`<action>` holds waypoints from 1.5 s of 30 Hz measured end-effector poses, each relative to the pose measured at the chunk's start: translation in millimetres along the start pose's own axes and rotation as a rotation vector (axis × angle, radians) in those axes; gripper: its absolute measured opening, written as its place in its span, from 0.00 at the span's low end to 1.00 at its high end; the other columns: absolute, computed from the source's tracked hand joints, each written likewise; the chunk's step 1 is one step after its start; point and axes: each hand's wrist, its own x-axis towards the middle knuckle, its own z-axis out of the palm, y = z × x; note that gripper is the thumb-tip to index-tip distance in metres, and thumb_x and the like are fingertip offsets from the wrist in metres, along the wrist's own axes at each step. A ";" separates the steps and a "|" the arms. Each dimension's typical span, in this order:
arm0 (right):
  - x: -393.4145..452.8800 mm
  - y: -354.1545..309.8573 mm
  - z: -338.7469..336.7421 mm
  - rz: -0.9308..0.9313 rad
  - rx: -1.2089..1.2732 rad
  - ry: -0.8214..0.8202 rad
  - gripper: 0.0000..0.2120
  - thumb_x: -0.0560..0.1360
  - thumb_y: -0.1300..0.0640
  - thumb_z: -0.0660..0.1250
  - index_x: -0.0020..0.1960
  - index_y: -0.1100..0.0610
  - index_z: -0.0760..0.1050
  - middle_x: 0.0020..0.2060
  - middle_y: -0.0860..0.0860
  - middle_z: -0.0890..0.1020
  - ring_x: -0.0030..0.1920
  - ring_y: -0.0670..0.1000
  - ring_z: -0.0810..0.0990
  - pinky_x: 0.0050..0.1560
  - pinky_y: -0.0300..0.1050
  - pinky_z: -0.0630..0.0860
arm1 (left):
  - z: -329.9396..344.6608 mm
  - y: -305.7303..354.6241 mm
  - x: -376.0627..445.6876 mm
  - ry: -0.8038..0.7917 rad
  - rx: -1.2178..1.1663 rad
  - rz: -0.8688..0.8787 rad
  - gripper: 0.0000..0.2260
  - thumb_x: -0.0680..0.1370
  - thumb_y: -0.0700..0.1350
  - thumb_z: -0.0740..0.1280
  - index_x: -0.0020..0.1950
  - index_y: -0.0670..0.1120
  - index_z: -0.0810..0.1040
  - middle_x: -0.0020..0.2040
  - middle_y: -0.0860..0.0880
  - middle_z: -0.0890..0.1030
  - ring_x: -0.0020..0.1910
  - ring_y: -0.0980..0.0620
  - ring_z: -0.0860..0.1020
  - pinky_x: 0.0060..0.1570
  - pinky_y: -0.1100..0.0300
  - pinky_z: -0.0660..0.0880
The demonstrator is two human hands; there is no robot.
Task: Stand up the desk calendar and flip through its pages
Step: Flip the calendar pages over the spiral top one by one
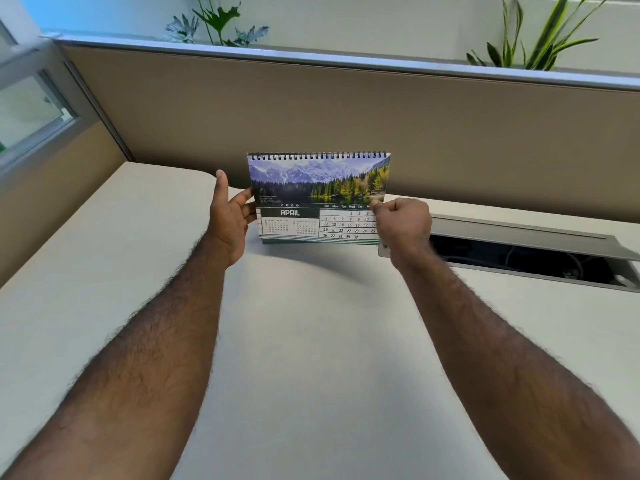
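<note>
The spiral-bound desk calendar (317, 197) stands upright on the white desk (311, 341), near the back partition. Its front page shows a mountain lake photo above the April 2026 grid. My left hand (230, 220) holds the calendar's left edge, fingers touching the page and thumb raised. My right hand (403, 223) is closed at the right edge, pinching the front page around the date grid and covering the last column of dates.
A beige partition (346, 109) runs behind the desk, with green plants (533, 39) above it. To the right, a cable hatch (526, 258) stands open in the desk top, with wires inside. A window panel (31, 109) is at the left.
</note>
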 end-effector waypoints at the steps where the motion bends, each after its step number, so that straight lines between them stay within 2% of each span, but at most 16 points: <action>1: -1.0 -4.7 -4.1 0.029 0.065 -0.048 0.15 0.74 0.51 0.71 0.32 0.57 0.77 0.32 0.53 0.82 0.36 0.55 0.81 0.35 0.44 0.75 | -1.0 -0.1 -0.5 -0.007 -0.003 0.000 0.35 0.77 0.72 0.43 0.60 0.51 0.79 0.58 0.48 0.84 0.62 0.45 0.78 0.72 0.46 0.64; 5: -7.1 -37.1 -31.7 0.185 0.426 -0.302 0.18 0.78 0.44 0.63 0.43 0.57 0.79 0.41 0.55 0.85 0.40 0.53 0.83 0.36 0.43 0.78 | -4.6 1.5 -0.6 -0.068 -0.073 -0.028 0.38 0.75 0.73 0.44 0.58 0.49 0.82 0.57 0.45 0.85 0.60 0.41 0.81 0.62 0.48 0.75; 8: -2.8 -58.3 -53.5 0.158 0.635 -0.554 0.34 0.78 0.32 0.48 0.53 0.58 0.79 0.49 0.56 0.86 0.50 0.55 0.85 0.48 0.49 0.77 | -2.6 2.7 -0.1 -0.070 -0.077 0.021 0.37 0.77 0.71 0.41 0.58 0.52 0.83 0.61 0.46 0.83 0.61 0.46 0.79 0.62 0.54 0.71; 11: 5.3 -71.9 -61.6 0.033 0.709 -0.648 0.41 0.76 0.29 0.40 0.62 0.57 0.77 0.57 0.53 0.84 0.60 0.55 0.80 0.60 0.54 0.71 | -1.2 -0.1 0.2 0.007 -0.068 0.018 0.35 0.77 0.71 0.42 0.56 0.51 0.81 0.53 0.49 0.86 0.56 0.47 0.79 0.54 0.55 0.70; 14: 15.2 -80.9 -59.1 -0.058 0.644 -0.600 0.41 0.76 0.29 0.38 0.65 0.56 0.75 0.61 0.51 0.82 0.65 0.52 0.74 0.66 0.51 0.65 | -1.0 -1.6 1.2 0.006 -0.054 0.013 0.34 0.77 0.71 0.41 0.55 0.52 0.79 0.51 0.51 0.85 0.56 0.49 0.79 0.59 0.55 0.65; 18: 28.9 -81.7 -48.3 -0.162 0.436 -0.473 0.37 0.77 0.32 0.38 0.63 0.54 0.74 0.63 0.51 0.79 0.59 0.44 0.75 0.62 0.43 0.60 | -2.2 -2.4 3.1 0.002 -0.032 0.002 0.36 0.77 0.71 0.40 0.63 0.49 0.76 0.54 0.50 0.84 0.57 0.50 0.79 0.65 0.52 0.62; 20: 35.8 -77.4 -42.3 -0.188 0.322 -0.468 0.38 0.77 0.32 0.37 0.67 0.56 0.71 0.63 0.52 0.78 0.58 0.45 0.75 0.61 0.46 0.57 | -2.0 -2.7 2.7 0.004 -0.030 0.007 0.36 0.77 0.71 0.41 0.63 0.49 0.77 0.55 0.49 0.84 0.58 0.49 0.79 0.67 0.52 0.63; 23: 43.7 -69.0 -35.2 -0.178 0.229 -0.496 0.43 0.75 0.30 0.38 0.73 0.60 0.64 0.66 0.56 0.75 0.55 0.44 0.74 0.56 0.46 0.58 | -0.6 -1.5 1.2 0.011 -0.031 0.010 0.34 0.77 0.71 0.41 0.58 0.52 0.79 0.56 0.49 0.84 0.58 0.48 0.79 0.67 0.51 0.65; 27: 48.7 -55.3 -27.2 -0.111 0.220 -0.440 0.46 0.72 0.27 0.39 0.74 0.59 0.63 0.71 0.59 0.71 0.66 0.54 0.70 0.68 0.56 0.55 | -0.6 -0.6 0.0 0.003 -0.019 0.006 0.34 0.78 0.70 0.41 0.59 0.52 0.78 0.54 0.50 0.84 0.57 0.49 0.79 0.61 0.53 0.66; 29: 49.3 -47.2 -22.7 -0.074 0.223 -0.439 0.45 0.73 0.27 0.38 0.71 0.58 0.68 0.67 0.58 0.76 0.67 0.56 0.72 0.71 0.63 0.52 | -1.5 -1.2 0.5 0.006 -0.018 0.007 0.33 0.78 0.70 0.41 0.58 0.52 0.77 0.51 0.52 0.84 0.55 0.50 0.79 0.61 0.53 0.66; 32: 43.9 -32.1 -17.9 -0.060 0.226 -0.466 0.39 0.75 0.30 0.36 0.52 0.50 0.81 0.54 0.53 0.84 0.59 0.53 0.78 0.67 0.60 0.56 | -1.5 -3.2 1.4 0.007 -0.018 0.013 0.33 0.78 0.70 0.41 0.62 0.51 0.75 0.53 0.52 0.83 0.55 0.51 0.79 0.63 0.52 0.65; 34: 36.7 -20.6 -13.8 -0.059 0.169 -0.402 0.36 0.77 0.31 0.39 0.49 0.49 0.81 0.52 0.52 0.84 0.56 0.51 0.79 0.60 0.50 0.64 | -1.1 -4.0 1.9 0.009 -0.018 0.011 0.33 0.78 0.70 0.41 0.63 0.51 0.75 0.55 0.51 0.82 0.55 0.51 0.79 0.62 0.52 0.65; 36: 30.5 -8.0 -6.3 -0.079 0.043 -0.259 0.29 0.79 0.34 0.49 0.54 0.52 0.80 0.51 0.51 0.83 0.53 0.51 0.79 0.50 0.43 0.72 | -1.0 -4.2 2.6 0.015 -0.019 0.007 0.34 0.78 0.70 0.41 0.64 0.50 0.74 0.54 0.52 0.82 0.55 0.51 0.79 0.61 0.52 0.64; 39: 22.9 8.1 5.5 -0.102 -0.125 -0.167 0.23 0.79 0.42 0.60 0.66 0.56 0.74 0.60 0.56 0.81 0.57 0.56 0.78 0.56 0.48 0.76 | -1.0 -4.9 4.7 0.017 -0.024 -0.006 0.36 0.78 0.70 0.41 0.68 0.49 0.74 0.54 0.52 0.82 0.55 0.52 0.78 0.60 0.54 0.63; 42: 12.3 14.0 13.0 -0.127 -0.169 -0.157 0.20 0.76 0.46 0.64 0.64 0.56 0.74 0.52 0.54 0.82 0.51 0.57 0.80 0.53 0.52 0.79 | -0.6 -6.9 6.4 0.023 -0.025 -0.019 0.38 0.77 0.70 0.41 0.72 0.48 0.72 0.59 0.49 0.80 0.57 0.51 0.77 0.62 0.54 0.62; 45: 3.7 16.9 18.1 -0.171 -0.243 -0.054 0.17 0.75 0.46 0.67 0.58 0.56 0.78 0.49 0.52 0.84 0.44 0.51 0.77 0.46 0.42 0.73 | -0.3 -8.1 8.0 0.039 -0.028 -0.035 0.38 0.77 0.71 0.42 0.73 0.49 0.70 0.63 0.49 0.77 0.63 0.48 0.73 0.71 0.47 0.54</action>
